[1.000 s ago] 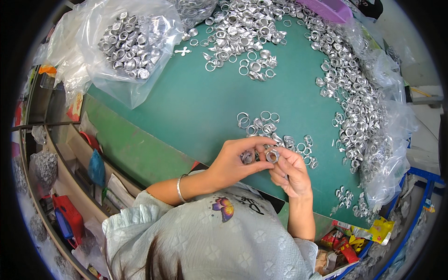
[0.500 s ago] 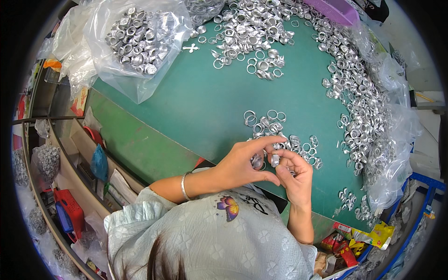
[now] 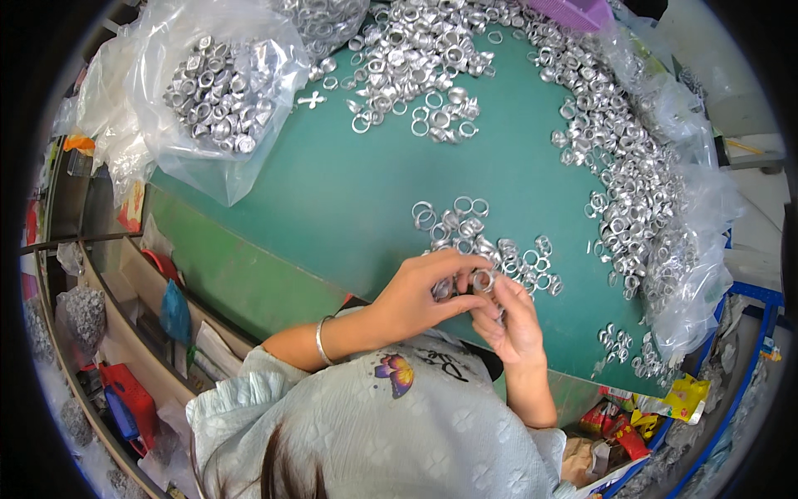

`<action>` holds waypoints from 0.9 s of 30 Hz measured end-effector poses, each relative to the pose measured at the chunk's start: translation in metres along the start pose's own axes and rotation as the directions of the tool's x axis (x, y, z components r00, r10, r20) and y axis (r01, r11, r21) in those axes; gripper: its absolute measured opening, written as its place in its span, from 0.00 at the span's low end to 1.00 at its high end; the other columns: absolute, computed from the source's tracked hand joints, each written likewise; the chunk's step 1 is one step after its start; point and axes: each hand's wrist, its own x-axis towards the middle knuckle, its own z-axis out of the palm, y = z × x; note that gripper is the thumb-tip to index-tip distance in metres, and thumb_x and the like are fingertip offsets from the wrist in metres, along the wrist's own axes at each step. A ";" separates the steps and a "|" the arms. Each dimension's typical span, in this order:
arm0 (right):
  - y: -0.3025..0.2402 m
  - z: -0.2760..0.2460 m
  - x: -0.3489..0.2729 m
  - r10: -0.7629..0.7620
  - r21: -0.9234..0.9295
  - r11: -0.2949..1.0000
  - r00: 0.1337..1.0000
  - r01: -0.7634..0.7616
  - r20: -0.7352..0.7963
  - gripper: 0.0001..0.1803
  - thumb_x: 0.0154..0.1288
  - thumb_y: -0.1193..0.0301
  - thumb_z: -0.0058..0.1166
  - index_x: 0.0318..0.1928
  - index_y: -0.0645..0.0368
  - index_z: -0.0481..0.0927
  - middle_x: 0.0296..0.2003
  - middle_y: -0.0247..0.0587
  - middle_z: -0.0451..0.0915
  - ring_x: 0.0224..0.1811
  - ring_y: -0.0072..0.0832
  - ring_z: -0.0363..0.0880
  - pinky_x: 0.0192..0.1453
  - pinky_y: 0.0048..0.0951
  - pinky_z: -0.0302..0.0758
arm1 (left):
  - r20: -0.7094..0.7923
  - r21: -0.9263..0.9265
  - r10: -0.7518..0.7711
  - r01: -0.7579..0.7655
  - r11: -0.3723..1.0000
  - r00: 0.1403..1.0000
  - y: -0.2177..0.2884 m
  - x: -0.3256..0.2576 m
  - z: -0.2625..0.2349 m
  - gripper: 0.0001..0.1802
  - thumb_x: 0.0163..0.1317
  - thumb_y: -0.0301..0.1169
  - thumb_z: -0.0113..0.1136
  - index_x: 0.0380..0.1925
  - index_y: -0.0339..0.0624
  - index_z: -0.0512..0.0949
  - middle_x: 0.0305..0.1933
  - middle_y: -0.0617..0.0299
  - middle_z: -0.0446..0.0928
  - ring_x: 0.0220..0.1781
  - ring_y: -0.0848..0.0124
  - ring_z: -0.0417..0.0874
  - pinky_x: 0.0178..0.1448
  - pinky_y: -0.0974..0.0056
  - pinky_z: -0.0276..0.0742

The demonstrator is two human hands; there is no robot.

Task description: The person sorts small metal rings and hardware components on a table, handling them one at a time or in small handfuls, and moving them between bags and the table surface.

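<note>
Pinching a silvery ring [image 3: 476, 281] between their fingertips, the person works just on the near side of the small ring pile [image 3: 468, 226], which serves here as the landmark. The left hand [image 3: 420, 291] is curved, thumb and forefinger reaching toward the ring's left edge; more metal pieces seem tucked in its curl, though shadow and blur keep me from counting them or being sure how firmly they are held. The right hand [image 3: 517, 320], its fingers bent in, grips the ring from the other side with thumb and fingertips. Whether the left fingertips press on the band or only brush it, I cannot tell.

The ring looks light, hard and stiff, unlikely to bend under finger pressure, but its smooth, curved metal could slip or spin. The surest hold is probably a thumb-and-finger pinch on opposite outer sides of the band, leaving the hole and face in plain view.

Beyond the small ring pile lies the far heap [image 3: 416, 50]; to its right runs a long bank of rings [image 3: 636, 191]; farther out to its left sits a clear plastic bag [image 3: 241, 185] of similar pieces.
</note>
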 end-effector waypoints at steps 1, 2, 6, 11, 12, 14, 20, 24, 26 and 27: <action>0.000 0.001 0.000 -0.005 -0.041 0.999 1.000 0.006 0.013 0.14 0.69 0.66 0.40 0.42 0.64 0.71 0.17 0.27 0.61 0.12 0.13 0.54 0.13 0.14 0.50 | -0.012 0.043 0.039 -0.038 0.998 0.999 0.000 0.002 0.001 0.22 0.46 0.21 0.65 0.45 0.40 0.75 0.26 0.66 0.70 0.25 0.81 0.68 0.31 0.75 0.66; 0.000 0.001 0.000 -0.008 -0.048 0.999 1.000 0.008 0.004 0.14 0.68 0.65 0.40 0.41 0.64 0.72 0.17 0.27 0.61 0.12 0.13 0.55 0.14 0.14 0.50 | -0.020 0.042 0.011 -0.010 0.999 1.000 0.003 0.003 0.000 0.19 0.47 0.21 0.65 0.42 0.41 0.77 0.25 0.67 0.70 0.24 0.81 0.68 0.30 0.74 0.65; 0.002 -0.006 0.002 -0.011 0.018 1.000 1.000 0.011 -0.021 0.18 0.69 0.59 0.36 0.42 0.62 0.71 0.18 0.29 0.63 0.13 0.15 0.55 0.14 0.16 0.51 | 0.094 -0.143 -0.144 0.157 0.977 0.985 0.001 0.006 -0.006 0.18 0.49 0.22 0.63 0.44 0.40 0.77 0.23 0.70 0.70 0.26 0.83 0.68 0.30 0.75 0.65; -0.011 -0.002 0.014 -0.013 0.255 0.967 0.998 0.027 -0.056 0.25 0.70 0.52 0.29 0.41 0.62 0.72 0.25 0.32 0.66 0.17 0.16 0.56 0.15 0.15 0.54 | 0.062 -0.211 -0.193 0.201 0.957 0.979 -0.001 0.009 -0.006 0.19 0.53 0.22 0.59 0.47 0.38 0.74 0.25 0.71 0.69 0.27 0.85 0.67 0.31 0.77 0.64; -0.012 -0.005 0.016 -0.032 0.296 0.955 0.999 0.021 0.033 0.25 0.69 0.52 0.31 0.42 0.62 0.72 0.29 0.34 0.70 0.22 0.18 0.63 0.21 0.17 0.60 | 0.063 -0.212 -0.197 0.206 0.955 0.978 0.003 0.011 -0.006 0.19 0.53 0.21 0.59 0.47 0.37 0.74 0.25 0.71 0.69 0.27 0.85 0.67 0.31 0.77 0.64; -0.008 0.001 0.013 -0.043 0.303 0.951 0.997 0.060 -0.064 0.26 0.69 0.52 0.31 0.43 0.61 0.72 0.32 0.35 0.72 0.28 0.21 0.66 0.27 0.20 0.63 | 0.054 -0.220 -0.194 0.201 0.955 0.979 0.003 0.010 -0.003 0.19 0.52 0.20 0.58 0.47 0.35 0.73 0.26 0.70 0.69 0.27 0.85 0.68 0.31 0.78 0.64; -0.007 0.001 0.008 -0.106 0.262 0.957 0.992 0.121 -0.072 0.25 0.69 0.53 0.32 0.46 0.62 0.72 0.36 0.37 0.74 0.36 0.25 0.69 0.35 0.24 0.66 | -0.010 -0.183 -0.168 0.163 0.969 0.986 0.006 0.010 0.003 0.19 0.52 0.18 0.57 0.47 0.36 0.73 0.27 0.69 0.69 0.27 0.84 0.69 0.31 0.77 0.65; -0.005 -0.002 0.007 -0.103 0.206 0.971 0.991 0.119 -0.088 0.21 0.69 0.57 0.36 0.46 0.63 0.72 0.35 0.37 0.74 0.34 0.26 0.71 0.31 0.23 0.67 | -0.007 -0.089 -0.164 0.163 0.983 0.986 0.010 0.012 0.002 0.19 0.52 0.19 0.57 0.46 0.37 0.74 0.27 0.68 0.70 0.27 0.83 0.70 0.32 0.77 0.67; -0.004 0.002 0.004 -0.065 0.166 0.982 0.982 0.095 -0.176 0.16 0.67 0.63 0.42 0.45 0.63 0.72 0.33 0.36 0.74 0.29 0.26 0.72 0.24 0.20 0.64 | -0.001 -0.059 -0.165 0.165 0.985 0.986 0.008 0.008 0.001 0.19 0.52 0.19 0.57 0.46 0.37 0.74 0.27 0.67 0.70 0.27 0.83 0.70 0.33 0.76 0.67; -0.005 0.008 0.003 -0.087 0.097 0.990 0.981 0.105 -0.171 0.14 0.67 0.64 0.43 0.45 0.61 0.71 0.30 0.35 0.72 0.24 0.23 0.70 0.20 0.18 0.61 | 0.003 -0.035 -0.124 0.124 0.992 0.992 0.008 0.010 0.002 0.18 0.52 0.19 0.57 0.46 0.37 0.74 0.26 0.67 0.70 0.27 0.83 0.70 0.33 0.76 0.68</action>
